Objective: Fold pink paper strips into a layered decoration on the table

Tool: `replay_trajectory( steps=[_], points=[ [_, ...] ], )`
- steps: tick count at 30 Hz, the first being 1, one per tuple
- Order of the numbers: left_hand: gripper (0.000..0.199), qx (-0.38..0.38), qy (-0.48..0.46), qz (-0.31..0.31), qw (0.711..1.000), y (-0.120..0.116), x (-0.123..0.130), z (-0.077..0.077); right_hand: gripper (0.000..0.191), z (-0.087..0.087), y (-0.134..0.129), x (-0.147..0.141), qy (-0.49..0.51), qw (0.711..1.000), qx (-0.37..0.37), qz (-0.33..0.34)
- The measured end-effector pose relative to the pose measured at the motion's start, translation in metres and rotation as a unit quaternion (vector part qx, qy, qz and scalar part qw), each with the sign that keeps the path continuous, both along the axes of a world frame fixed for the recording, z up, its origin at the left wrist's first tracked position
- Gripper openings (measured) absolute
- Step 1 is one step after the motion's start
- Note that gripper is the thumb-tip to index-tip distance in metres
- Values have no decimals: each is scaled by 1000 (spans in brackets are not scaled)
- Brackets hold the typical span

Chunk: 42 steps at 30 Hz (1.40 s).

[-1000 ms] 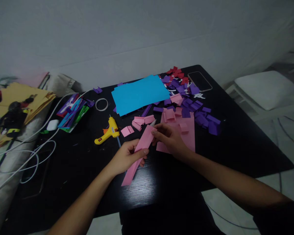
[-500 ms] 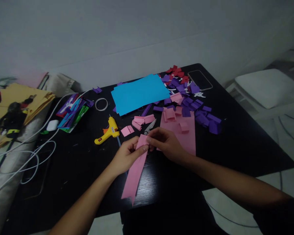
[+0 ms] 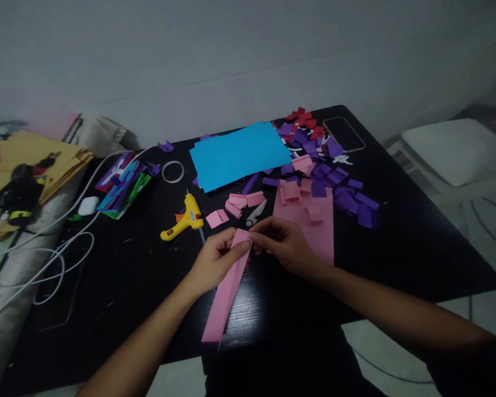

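A long pink paper strip [image 3: 225, 298], creased lengthwise, slants down toward the table's front edge. My left hand [image 3: 217, 259] is closed on it near the top, thumb lying across its face. The fingers of my right hand [image 3: 283, 242] pinch the strip's upper right edge; their tips are partly hidden. Just beyond my fingers lie scissors [image 3: 256, 213], with several folded pink paper pieces [image 3: 233, 205] beside them. A pink sheet [image 3: 320, 245] lies partly under my right hand, bearing more folded pink pieces. To the left rests a yellow glue gun [image 3: 188, 215].
Blue sheets [image 3: 242, 154] lie at the back, near a roll of tape [image 3: 173, 171]. Purple pieces [image 3: 351, 201] and red pieces [image 3: 301, 118] are heaped at the right, by a phone [image 3: 344, 134]. White cables [image 3: 62, 256] cross the left side. A white stool [image 3: 458, 149] stands at right.
The strip's lower end has swung slightly left and now looks narrower and more folded along its length. Both hands keep their hold, with small finger movements. The view has shifted slightly.
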<state>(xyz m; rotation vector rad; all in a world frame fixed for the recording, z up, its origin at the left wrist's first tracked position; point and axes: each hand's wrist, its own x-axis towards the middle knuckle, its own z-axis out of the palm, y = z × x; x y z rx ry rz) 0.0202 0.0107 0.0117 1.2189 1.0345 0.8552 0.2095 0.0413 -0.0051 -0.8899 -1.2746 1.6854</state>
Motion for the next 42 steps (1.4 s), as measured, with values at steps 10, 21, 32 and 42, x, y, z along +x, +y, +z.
replay_trajectory(
  steps=[10,21,32,42],
  points=[
    [25,-5,-8,16,1000,-1,-3,-2,16,0,-1,3,-5,1000,17,2],
    [26,-2,-18,18,1000,-2,-9,-3,17,-1,-1,7,-53,993,105,21],
    [21,8,-20,21,1000,-1,-9,-3,9,-5,-1,6,-65,972,226,-18],
    [22,9,-2,29,1000,-2,-11,-2,8,-9,-1,6,-47,969,241,-18]
  ],
)
